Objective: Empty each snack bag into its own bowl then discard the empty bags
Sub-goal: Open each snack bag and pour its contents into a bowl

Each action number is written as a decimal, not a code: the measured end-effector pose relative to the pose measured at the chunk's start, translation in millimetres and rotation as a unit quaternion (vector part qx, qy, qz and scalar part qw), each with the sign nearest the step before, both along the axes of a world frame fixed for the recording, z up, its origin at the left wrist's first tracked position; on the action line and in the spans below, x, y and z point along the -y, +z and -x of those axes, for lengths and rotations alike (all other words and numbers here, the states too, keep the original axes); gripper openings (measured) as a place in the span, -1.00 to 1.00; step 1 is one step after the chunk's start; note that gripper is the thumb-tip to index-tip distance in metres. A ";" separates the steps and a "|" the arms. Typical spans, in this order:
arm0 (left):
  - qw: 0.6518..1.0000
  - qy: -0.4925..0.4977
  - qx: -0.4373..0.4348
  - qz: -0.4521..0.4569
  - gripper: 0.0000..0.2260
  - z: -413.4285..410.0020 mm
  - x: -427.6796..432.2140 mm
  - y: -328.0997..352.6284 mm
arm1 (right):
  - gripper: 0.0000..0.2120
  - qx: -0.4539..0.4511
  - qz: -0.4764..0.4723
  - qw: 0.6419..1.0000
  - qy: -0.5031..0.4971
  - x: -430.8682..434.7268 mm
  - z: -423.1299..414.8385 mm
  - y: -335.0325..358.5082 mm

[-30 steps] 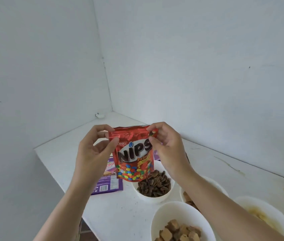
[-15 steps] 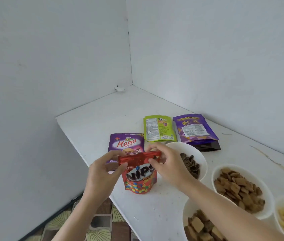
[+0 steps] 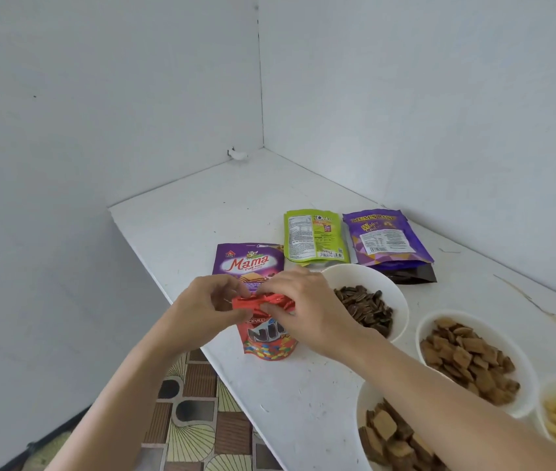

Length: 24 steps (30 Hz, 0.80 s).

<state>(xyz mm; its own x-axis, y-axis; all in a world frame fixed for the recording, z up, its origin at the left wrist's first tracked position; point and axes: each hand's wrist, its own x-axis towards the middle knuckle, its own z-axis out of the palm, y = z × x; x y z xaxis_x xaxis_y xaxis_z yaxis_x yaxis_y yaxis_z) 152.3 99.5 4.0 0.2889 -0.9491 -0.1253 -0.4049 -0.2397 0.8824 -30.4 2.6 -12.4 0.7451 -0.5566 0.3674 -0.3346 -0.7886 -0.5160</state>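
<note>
Lowered from mid-air, my red candy bag (image 3: pixel 270 341) now stands at the table (image 3: pixel 185 232) edge, centre frame, left hand (image 3: pixel 207 309) and right hand (image 3: pixel 307 309) pinching its top; I'd tear evenly.

red bag (image 3: pixel 270 341): glossy foil | table (image 3: pixel 202 212): matt white, scuffed | bowls (image 3: pixel 365 277): smooth

- Red foil candy pouch (image 3: pixel 270 345) stands on the white tabletop (image 3: pixel 202 212).
- Flat purple wafer bag (image 3: pixel 249 261) lies just behind it.
- White round bowl of seeds (image 3: pixel 354 271) sits to its right.
</note>
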 end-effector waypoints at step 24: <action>0.990 -0.073 -0.110 -0.049 -0.90 -0.6 -3.9 6.4 | -0.92 -0.160 -0.093 0.981 0.054 11.3 -1.5 27.7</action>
<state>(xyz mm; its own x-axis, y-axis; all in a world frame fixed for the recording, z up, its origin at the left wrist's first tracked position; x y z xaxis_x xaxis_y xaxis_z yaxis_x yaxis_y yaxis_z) 152.9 103.4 10.4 0.1046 -0.9590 -0.2633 -0.2430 -0.2814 0.9283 -28.9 -8.7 15.3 0.8639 -0.5036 0.0055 -0.4224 -0.7305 -0.5365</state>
